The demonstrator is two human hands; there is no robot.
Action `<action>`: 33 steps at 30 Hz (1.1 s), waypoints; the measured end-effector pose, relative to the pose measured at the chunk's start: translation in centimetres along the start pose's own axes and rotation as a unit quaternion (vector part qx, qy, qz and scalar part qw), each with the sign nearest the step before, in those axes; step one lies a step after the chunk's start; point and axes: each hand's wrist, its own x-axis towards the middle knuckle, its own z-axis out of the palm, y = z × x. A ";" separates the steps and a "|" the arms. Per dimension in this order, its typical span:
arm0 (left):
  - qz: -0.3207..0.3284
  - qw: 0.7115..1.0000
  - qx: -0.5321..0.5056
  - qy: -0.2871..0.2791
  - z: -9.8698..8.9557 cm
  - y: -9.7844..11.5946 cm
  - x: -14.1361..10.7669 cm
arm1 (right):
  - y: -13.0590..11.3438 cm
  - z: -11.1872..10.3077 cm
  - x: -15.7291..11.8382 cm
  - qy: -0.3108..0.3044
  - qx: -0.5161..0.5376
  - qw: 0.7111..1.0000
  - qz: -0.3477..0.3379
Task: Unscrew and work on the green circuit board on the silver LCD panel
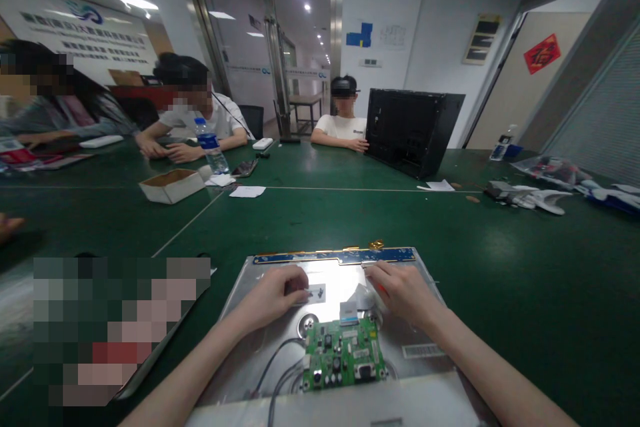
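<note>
Panel (280, 330): lying flat on the green table (505, 260), near edge cut off by the view, glare across the middle.
Left hand (280, 288): well apart from the other, over the panel's left half, fingers curled, thumb at a pale patch (318, 293) with dark specks; impossible to tell whether pinching anything.
Right hand (403, 287): curled near the panel's far edge, fingertips beside the blue strip (290, 257); partly hiding something orange-red underneath, grip impossible to tell.
Blue strip: running along the panel's far edge, gold-trimmed.
Green board (345, 355): toward the panel's near edge, right of dark cables (273, 405).
Barcode label (423, 351): toward the panel's right edge, print too small to read.
Masked area (123, 333): left of the panel, pixelated, contents unreadable.
Bottle (213, 147): blue-labelled, toward the table's far edge, lettering illegible.
Black case (400, 130): at the table's far edge, partly hiding a co-worker (337, 127).
Wall sign (90, 30): blue swirl above blurred characters.
Red diamond (543, 54): on the door, readable as 福.
</note>
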 end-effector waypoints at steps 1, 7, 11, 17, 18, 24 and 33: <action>0.001 1.000 0.003 0.012 0.0 0.0 0.0 | 0.2 0.0 0.0 0.020 0.007 1.000 -0.002; 0.034 0.996 0.072 0.051 0.0 -0.2 -0.1 | 1.3 -2.1 -0.2 0.232 0.054 0.971 0.036; 0.076 0.990 0.103 0.062 -0.1 0.0 -0.4 | 2.1 -5.2 -1.1 0.347 0.075 0.929 0.104; 0.077 0.997 0.028 -0.005 -1.2 1.2 -0.8 | 2.4 -7.1 -0.5 0.164 0.116 0.975 0.094; 0.071 0.997 0.008 -0.028 -1.5 1.4 -0.8 | 2.2 -6.8 -0.3 0.099 0.122 0.985 0.074; 0.053 0.983 -0.076 -0.156 -2.2 2.1 -1.4 | 0.3 -4.5 -0.3 -0.163 0.121 0.979 0.007; 0.041 0.974 -0.021 -0.224 -0.8 3.5 -2.1 | -2.2 -4.4 -0.9 -0.246 0.067 0.964 -0.079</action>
